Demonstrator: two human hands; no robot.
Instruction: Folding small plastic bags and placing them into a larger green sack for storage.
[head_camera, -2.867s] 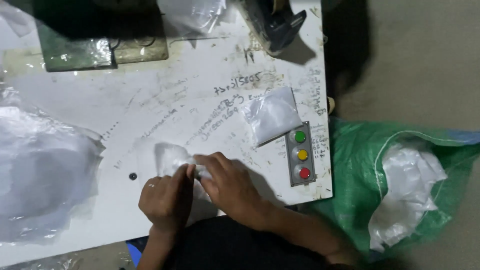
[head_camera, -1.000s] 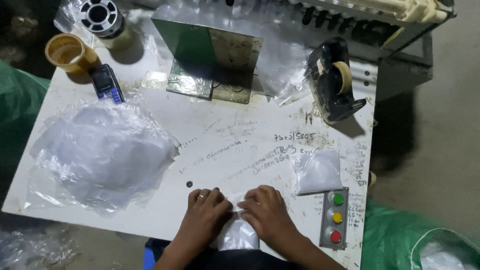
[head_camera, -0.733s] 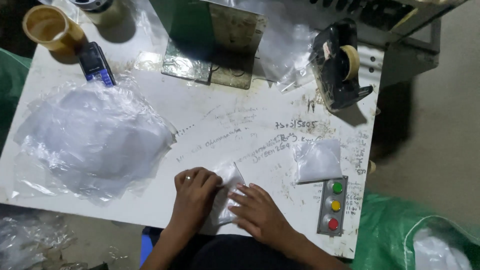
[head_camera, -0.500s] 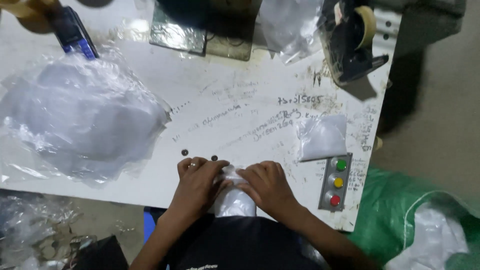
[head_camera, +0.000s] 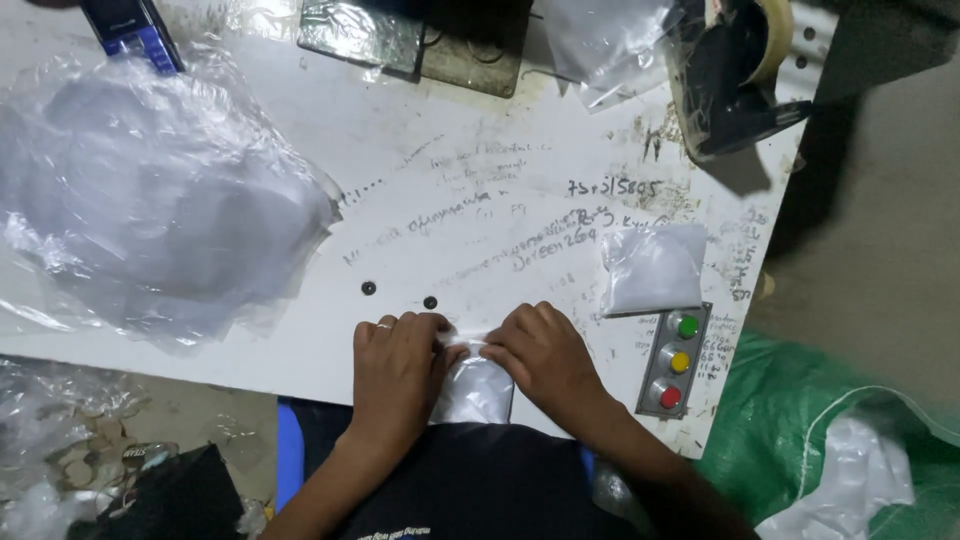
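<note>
My left hand (head_camera: 395, 372) and my right hand (head_camera: 540, 358) both grip the top edge of a small clear plastic bag with white contents (head_camera: 472, 388). The bag hangs over the near edge of the white table (head_camera: 500, 150), against my dark shirt. The fingers of both hands pinch the bag's mouth between them. A second small filled bag (head_camera: 653, 268) lies flat on the table to the right of my right hand.
A big heap of clear plastic bags (head_camera: 150, 200) covers the table's left. A box with green, yellow and red buttons (head_camera: 673, 360) sits at the right edge. A tape dispenser (head_camera: 735, 70), a metal plate (head_camera: 420, 40) and a blue object (head_camera: 135, 30) stand at the back. A green sack (head_camera: 830, 440) lies right.
The view has shifted down and closer. My hands have pulled the small bag from the table top to its near edge, and both now pinch its mouth.
</note>
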